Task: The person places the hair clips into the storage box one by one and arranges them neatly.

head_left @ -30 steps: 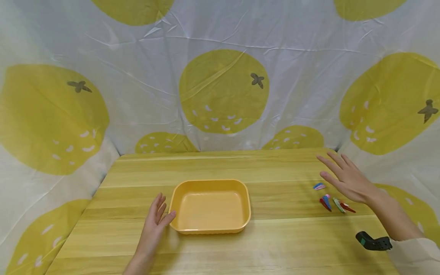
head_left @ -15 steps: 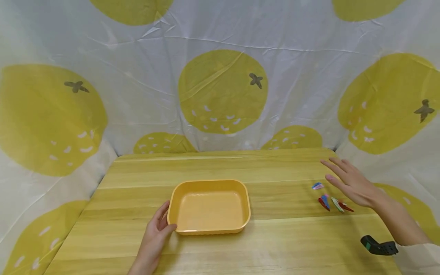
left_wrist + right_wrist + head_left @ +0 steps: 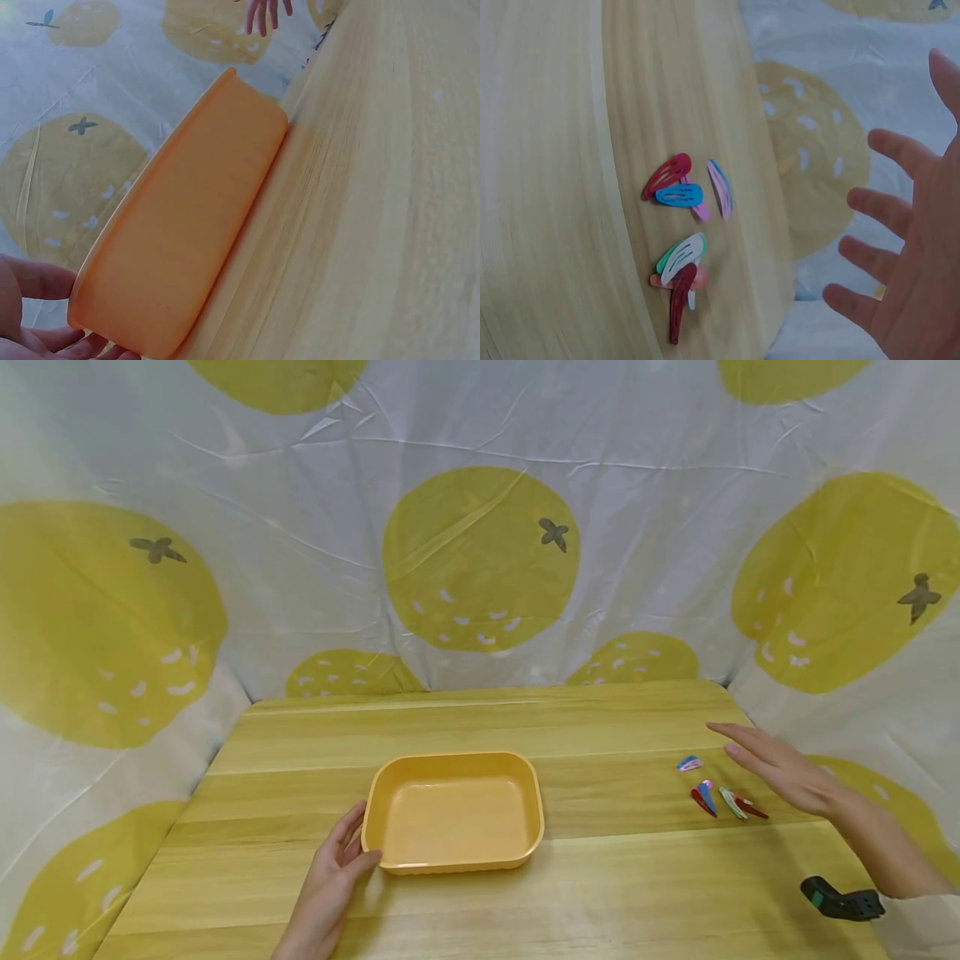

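Observation:
A yellow-orange plastic basin, rectangular with rounded corners and nothing in it, stands on the wooden table. My left hand holds its near left corner, the thumb at the rim and the fingers along the outer left wall. In the left wrist view, those fingers touch the end of the basin. To the right, my right hand hovers with fingers extended, holding nothing. Below and left of it lie snap hair clips: a pink and blue one, a red one, a blue one and several overlapping others.
The wooden table reaches back to a white curtain printed with yellow fruit, which also hangs on both sides. A black strap-like piece sits at the right wrist by a pale sleeve.
My left hand has closed in on the basin and now grips its left corner. My right hand has drifted right, away from the hair clips. The view has shifted slightly.

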A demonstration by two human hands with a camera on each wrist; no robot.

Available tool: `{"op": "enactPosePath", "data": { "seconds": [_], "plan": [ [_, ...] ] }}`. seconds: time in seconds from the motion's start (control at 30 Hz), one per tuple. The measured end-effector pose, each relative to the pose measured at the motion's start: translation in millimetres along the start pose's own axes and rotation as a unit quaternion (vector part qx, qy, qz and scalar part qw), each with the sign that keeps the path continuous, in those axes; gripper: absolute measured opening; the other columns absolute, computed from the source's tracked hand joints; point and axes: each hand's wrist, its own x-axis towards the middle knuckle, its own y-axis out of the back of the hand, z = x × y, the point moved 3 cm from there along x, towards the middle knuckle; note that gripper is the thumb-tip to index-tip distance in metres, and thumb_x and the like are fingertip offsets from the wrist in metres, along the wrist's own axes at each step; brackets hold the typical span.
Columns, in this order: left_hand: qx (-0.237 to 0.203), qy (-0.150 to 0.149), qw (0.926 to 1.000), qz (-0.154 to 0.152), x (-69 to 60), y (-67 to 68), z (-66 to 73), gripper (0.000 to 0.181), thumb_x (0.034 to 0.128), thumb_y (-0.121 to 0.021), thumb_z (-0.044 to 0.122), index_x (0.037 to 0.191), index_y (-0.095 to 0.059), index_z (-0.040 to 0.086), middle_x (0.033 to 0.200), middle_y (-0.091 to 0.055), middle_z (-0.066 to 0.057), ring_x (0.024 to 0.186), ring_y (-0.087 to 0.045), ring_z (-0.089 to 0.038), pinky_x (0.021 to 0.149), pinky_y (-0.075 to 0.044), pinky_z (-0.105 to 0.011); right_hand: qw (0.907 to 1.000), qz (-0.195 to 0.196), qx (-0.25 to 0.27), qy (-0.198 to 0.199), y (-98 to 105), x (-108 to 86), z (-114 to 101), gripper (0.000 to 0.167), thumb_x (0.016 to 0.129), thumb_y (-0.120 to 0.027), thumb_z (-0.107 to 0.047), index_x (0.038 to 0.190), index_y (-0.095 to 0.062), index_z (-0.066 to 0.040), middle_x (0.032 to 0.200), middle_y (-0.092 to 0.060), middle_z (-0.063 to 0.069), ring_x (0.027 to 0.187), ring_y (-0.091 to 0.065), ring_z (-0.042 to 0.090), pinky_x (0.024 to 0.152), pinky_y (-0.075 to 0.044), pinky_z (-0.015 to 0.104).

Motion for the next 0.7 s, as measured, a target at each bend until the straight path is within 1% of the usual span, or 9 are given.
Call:
{"op": "enactPosePath", "data": {
  "seconds": [0.13,0.23,0.4,0.47,0.53,0.7],
  "plan": [
    [-0.006,0.006,0.9999,-0.006,0.2,-0.5,1.0,0.079,0.0953,-0.058,-0.009,0.163,-0.019,0.002,0.168,-0.016,-0.018,0.15,-0.024,-0.033,0.101,-0.042,-0.016,0.999,-0.026,0.026,-0.027,2,-5.0,4,0.053,0.114,-0.037,-0.028,0.16,-0.034,-0.002,0.158,-0.029,0.035,0.139,-0.022,0.065,0.094,-0.025,0.082],
    [-0.009,0.007,0.9998,-0.013,-0.3,-0.3,0.8,0.079,0.0961,-0.058,-0.008,0.163,-0.017,0.002,0.168,-0.014,-0.018,0.151,-0.021,-0.034,0.1,-0.042,-0.015,0.9972,-0.047,0.035,-0.047,2,-10.5,9,0.055,0.114,-0.035,-0.031,0.159,-0.033,0.0,0.158,-0.029,0.036,0.139,-0.024,0.065,0.093,-0.027,0.081],
    [-0.012,0.008,0.9998,-0.016,0.0,-0.5,1.0,0.078,0.0966,-0.058,-0.007,0.163,-0.018,0.003,0.168,-0.014,-0.018,0.152,-0.019,-0.035,0.1,-0.042,-0.015,0.995,-0.063,0.043,-0.064,1,-17.6,18,0.056,0.115,-0.031,-0.031,0.158,-0.033,0.003,0.157,-0.03,0.037,0.137,-0.027,0.065,0.092,-0.031,0.08],
    [-0.011,0.008,0.9998,-0.016,0.3,-0.4,1.4,0.077,0.097,-0.058,-0.006,0.163,-0.018,0.003,0.168,-0.014,-0.018,0.152,-0.019,-0.036,0.099,-0.042,-0.015,0.9944,-0.068,0.047,-0.067,1,-19.0,21,0.056,0.115,-0.03,-0.031,0.157,-0.034,0.005,0.155,-0.032,0.038,0.135,-0.031,0.065,0.091,-0.034,0.079],
    [-0.012,0.007,0.9998,-0.017,0.5,-0.1,1.7,0.077,0.0974,-0.058,-0.006,0.163,-0.018,0.003,0.168,-0.014,-0.018,0.152,-0.019,-0.036,0.099,-0.042,-0.015,0.9938,-0.074,0.042,-0.071,0,-20.0,23,0.056,0.114,-0.032,-0.031,0.155,-0.036,0.006,0.153,-0.035,0.038,0.133,-0.033,0.065,0.089,-0.037,0.077],
    [-0.018,0.008,0.9996,-0.019,0.6,-1.1,2.1,0.076,0.0981,-0.055,-0.007,0.163,-0.016,0.003,0.168,-0.013,-0.018,0.152,-0.017,-0.037,0.1,-0.041,-0.015,0.9915,-0.093,0.021,-0.088,-1,-21.4,31,0.055,0.111,-0.044,-0.031,0.15,-0.044,0.007,0.145,-0.047,0.036,0.127,-0.044,0.062,0.085,-0.043,0.072]
  ]
}}
